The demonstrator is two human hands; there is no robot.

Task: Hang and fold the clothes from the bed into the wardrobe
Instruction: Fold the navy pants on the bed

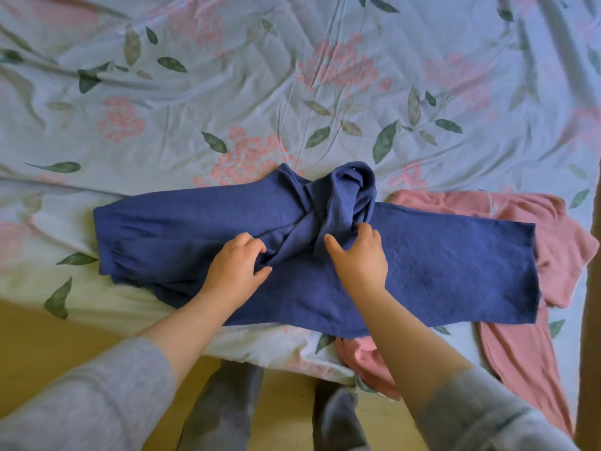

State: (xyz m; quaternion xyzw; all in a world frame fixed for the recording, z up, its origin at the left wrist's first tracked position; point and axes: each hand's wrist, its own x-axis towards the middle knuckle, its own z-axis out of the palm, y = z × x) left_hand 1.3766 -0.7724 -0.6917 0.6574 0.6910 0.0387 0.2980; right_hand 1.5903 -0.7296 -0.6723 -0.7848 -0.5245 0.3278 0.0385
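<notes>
No text is readable; a pale mark (493,206) on the pink garment (553,242) is too small.

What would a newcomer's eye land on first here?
The blue garment lies stretched across the near edge of the floral sheet, its middle bunched into a twist. The left hand grips fabric beside the twist; the right hand grips the twist itself. A pink garment pokes out under its right end.
</notes>
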